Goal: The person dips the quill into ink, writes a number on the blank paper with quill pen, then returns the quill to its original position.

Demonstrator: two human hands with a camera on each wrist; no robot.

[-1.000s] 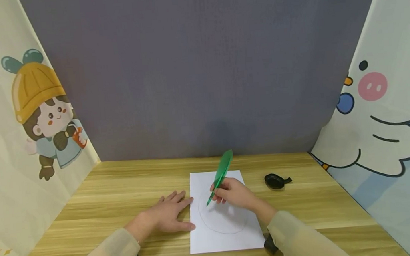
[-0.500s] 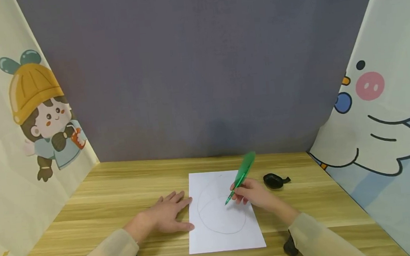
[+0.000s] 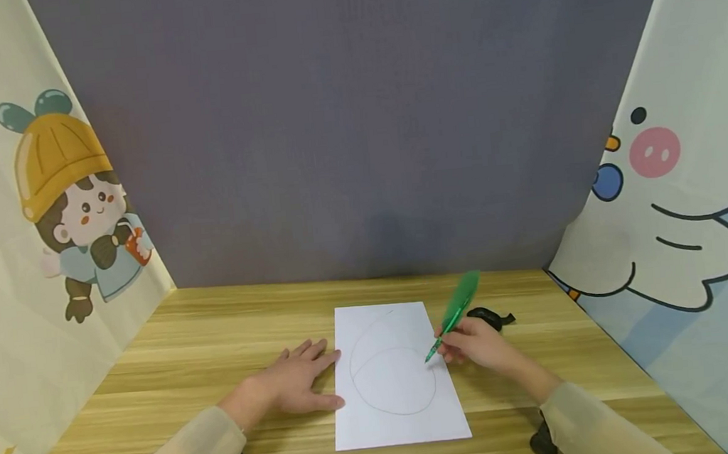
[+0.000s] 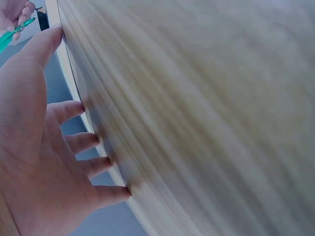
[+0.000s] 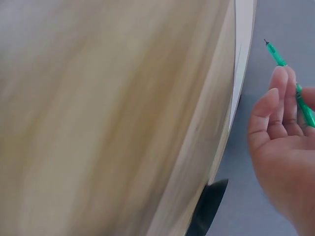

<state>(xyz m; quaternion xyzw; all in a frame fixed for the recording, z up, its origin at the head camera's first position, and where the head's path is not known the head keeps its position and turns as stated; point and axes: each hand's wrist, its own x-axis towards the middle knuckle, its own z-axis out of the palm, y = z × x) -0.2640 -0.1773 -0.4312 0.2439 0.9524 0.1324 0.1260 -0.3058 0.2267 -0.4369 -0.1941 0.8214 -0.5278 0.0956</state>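
Observation:
My right hand (image 3: 479,346) pinches a green feather-shaped pen (image 3: 454,316) between thumb and fingers. The pen leans up to the right, its tip close over the right side of a white sheet of paper (image 3: 380,429). A large thin rounded outline (image 3: 396,415) is drawn on the sheet, with a faint arc crossing it. My left hand (image 3: 296,383) rests with spread fingers on the table, thumb and index fingertip at the sheet's left edge. In the left wrist view, the left hand's fingertips (image 4: 120,191) touch the wood.
Behind the right hand lies a flat black object (image 3: 488,317) with a short tail, partly hidden by that hand. The wooden table (image 3: 219,338) ends at a dark grey backdrop (image 3: 345,150), with printed cartoon curtains at both sides.
The right hand has moved right with the pen, from the outline's middle to its right side. More of the drawn lines shows, and the hand now overlaps the black object. The left hand stays put.

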